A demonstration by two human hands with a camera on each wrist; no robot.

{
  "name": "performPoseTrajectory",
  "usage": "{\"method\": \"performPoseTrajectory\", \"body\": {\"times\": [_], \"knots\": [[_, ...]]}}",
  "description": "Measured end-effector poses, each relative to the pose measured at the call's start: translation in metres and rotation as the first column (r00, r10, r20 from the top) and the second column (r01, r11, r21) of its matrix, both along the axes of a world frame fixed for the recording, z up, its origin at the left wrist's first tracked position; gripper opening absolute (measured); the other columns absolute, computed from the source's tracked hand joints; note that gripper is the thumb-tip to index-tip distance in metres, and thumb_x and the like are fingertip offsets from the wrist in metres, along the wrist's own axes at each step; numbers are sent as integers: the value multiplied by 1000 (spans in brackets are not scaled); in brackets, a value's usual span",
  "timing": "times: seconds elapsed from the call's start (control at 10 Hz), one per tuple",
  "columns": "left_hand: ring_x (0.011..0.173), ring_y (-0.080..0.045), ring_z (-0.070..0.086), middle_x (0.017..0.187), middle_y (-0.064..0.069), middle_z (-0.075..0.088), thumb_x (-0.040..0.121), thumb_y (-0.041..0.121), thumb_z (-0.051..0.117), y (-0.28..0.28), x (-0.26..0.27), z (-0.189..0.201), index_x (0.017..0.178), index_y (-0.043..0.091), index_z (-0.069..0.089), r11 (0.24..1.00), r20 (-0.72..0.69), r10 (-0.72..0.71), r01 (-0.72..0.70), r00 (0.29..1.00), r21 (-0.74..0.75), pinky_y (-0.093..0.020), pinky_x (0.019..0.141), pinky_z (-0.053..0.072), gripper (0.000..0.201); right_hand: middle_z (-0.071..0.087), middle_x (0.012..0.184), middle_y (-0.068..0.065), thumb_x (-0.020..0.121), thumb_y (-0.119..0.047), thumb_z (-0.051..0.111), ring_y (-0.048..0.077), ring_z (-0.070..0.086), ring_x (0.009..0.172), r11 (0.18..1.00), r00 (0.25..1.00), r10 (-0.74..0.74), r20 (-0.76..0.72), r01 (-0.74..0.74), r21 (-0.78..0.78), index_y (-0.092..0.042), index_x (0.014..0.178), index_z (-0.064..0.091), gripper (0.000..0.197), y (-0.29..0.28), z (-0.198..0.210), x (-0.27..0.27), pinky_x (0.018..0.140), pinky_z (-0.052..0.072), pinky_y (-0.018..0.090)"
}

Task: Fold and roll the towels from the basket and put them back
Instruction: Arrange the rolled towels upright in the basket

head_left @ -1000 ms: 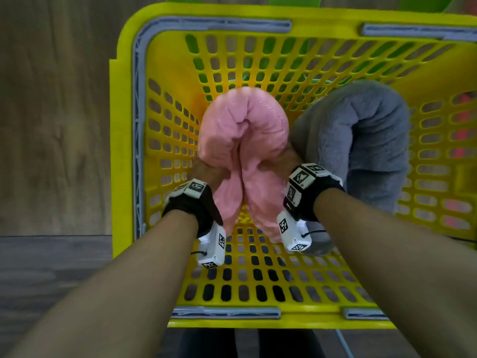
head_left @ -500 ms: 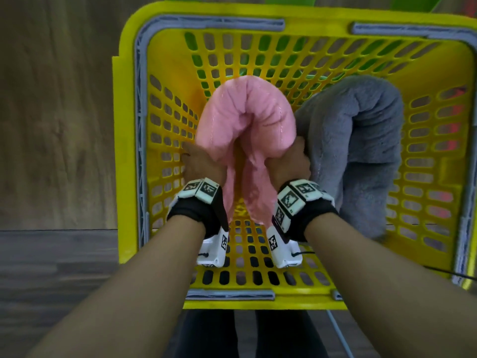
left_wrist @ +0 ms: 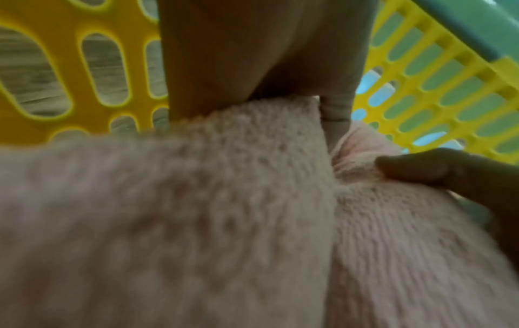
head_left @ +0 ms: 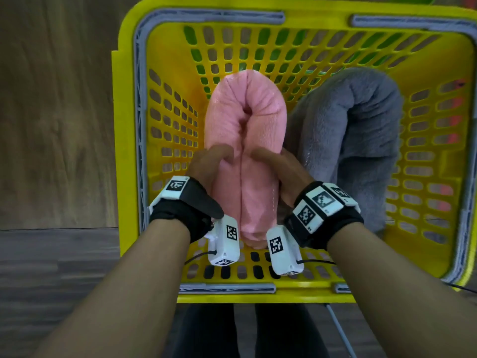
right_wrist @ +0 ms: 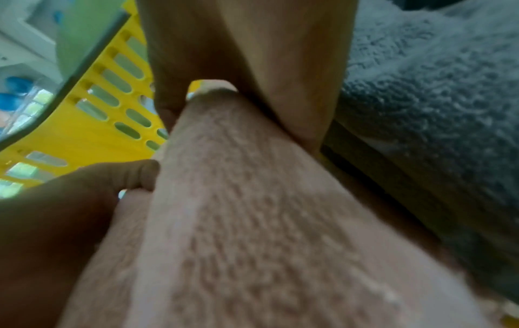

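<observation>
Since a second ago we have stood our pink towel roll [head_left: 245, 161] straighter in the yellow basket [head_left: 129, 125], beside the grey towel [head_left: 348, 140]. Left hand [head_left: 206, 166] and right hand [head_left: 281, 171] clasp its soft, light flanks; we judge mid-height best.

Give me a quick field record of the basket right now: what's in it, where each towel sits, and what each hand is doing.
container: yellow basket
pink towel: rolled, inside the basket, left of the grey one
grey towel: rolled, inside the basket, against the pink towel's right side
left hand: grips the pink towel's left side
right hand: grips the pink towel's right side
pink towel released: not yet
</observation>
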State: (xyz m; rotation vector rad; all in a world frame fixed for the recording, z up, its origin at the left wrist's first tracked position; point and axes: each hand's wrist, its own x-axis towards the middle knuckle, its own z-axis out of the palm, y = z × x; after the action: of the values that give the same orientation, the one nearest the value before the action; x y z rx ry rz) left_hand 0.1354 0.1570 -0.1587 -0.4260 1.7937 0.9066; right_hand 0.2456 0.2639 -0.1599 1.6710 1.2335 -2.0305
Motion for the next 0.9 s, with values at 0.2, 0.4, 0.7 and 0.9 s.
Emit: {"method": "performPoseTrajectory", "body": {"times": [0.2,0.4,0.7,0.9], "knots": [[118,-19,54,121,-2,59,76,46,71,-27,13,-11,111,26,59,886,392,36,-211,919,412,-38,102,43,42,74,104,8,74,-38,79,19,68,104,949,992,-101,-73,74,-306,-10,110,72,46,8,7,11,97,50,35],[80,-23,65,95,-8,66,83,28,61,8,7,1,98,14,62,958,299,102,-175,949,228,-36,76,55,20,71,112,14,70,-35,83,24,66,110,932,986,-135,-101,92,-352,-7,116,68,56,16,8,18,101,46,40],[113,-32,51,130,-13,51,61,42,65,3,-2,-21,137,6,39,972,-262,-150,94,953,-214,-30,78,39,89,53,132,13,51,-42,84,27,55,118,962,992,52,116,-81,261,-7,144,31,113,6,-22,4,101,45,43],[118,-36,48,136,-19,46,83,29,65,1,3,-40,139,6,29,966,-314,-136,55,940,-252,-31,81,32,70,51,123,12,71,-9,78,23,52,115,909,959,255,127,-282,306,-1,135,37,77,11,-44,2,94,42,29]]}}
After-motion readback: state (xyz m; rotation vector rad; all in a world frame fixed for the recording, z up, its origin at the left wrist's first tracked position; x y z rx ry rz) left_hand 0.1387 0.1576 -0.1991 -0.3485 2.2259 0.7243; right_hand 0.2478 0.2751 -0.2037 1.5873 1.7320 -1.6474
